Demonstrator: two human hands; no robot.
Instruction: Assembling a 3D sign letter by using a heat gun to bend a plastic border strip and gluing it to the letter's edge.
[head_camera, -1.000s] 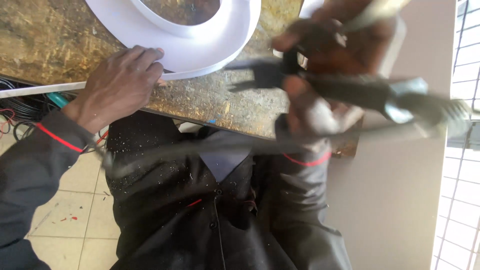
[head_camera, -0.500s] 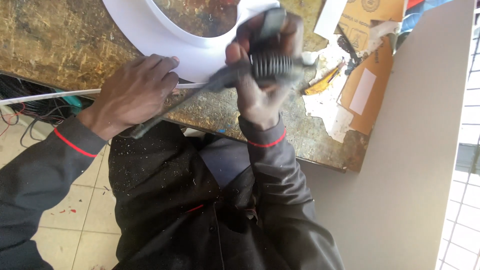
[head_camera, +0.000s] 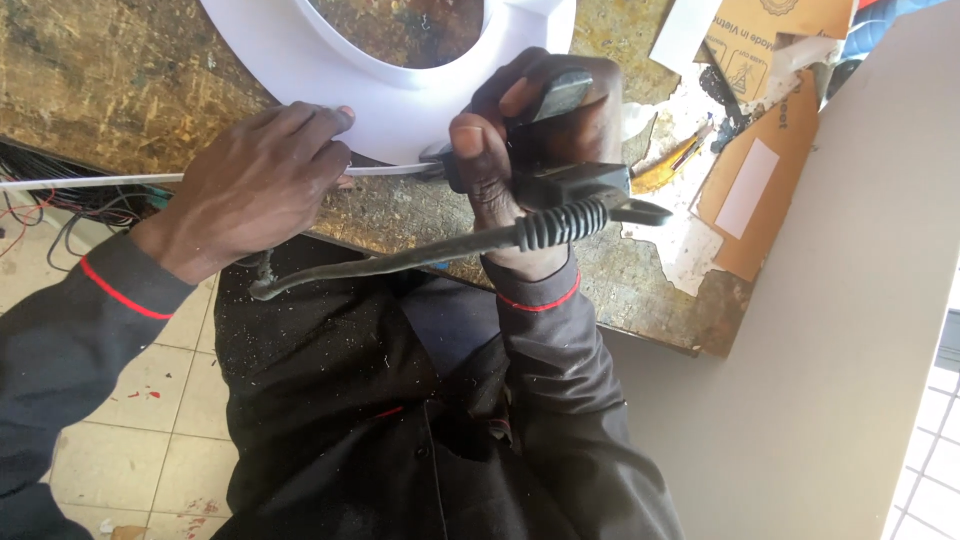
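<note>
Ring (head_camera: 400, 110) pinned flat by left hand (head_camera: 255, 185); corded tool (head_camera: 560, 175), fist-gripped by right hand (head_camera: 500, 170), applied at its 6 o'clock rim; steady guidance is needed next.

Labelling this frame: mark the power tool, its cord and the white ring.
power tool (head_camera: 565, 175), head view, black body.
cord (head_camera: 400, 260), head view, mid-length.
white ring (head_camera: 300, 60), head view, flat rim.

The ring-shaped panel (head_camera: 390, 85) lies on the workbench (head_camera: 90, 80); cardboard pieces (head_camera: 760, 170) lie to its right, perhaps overlapping.
</note>
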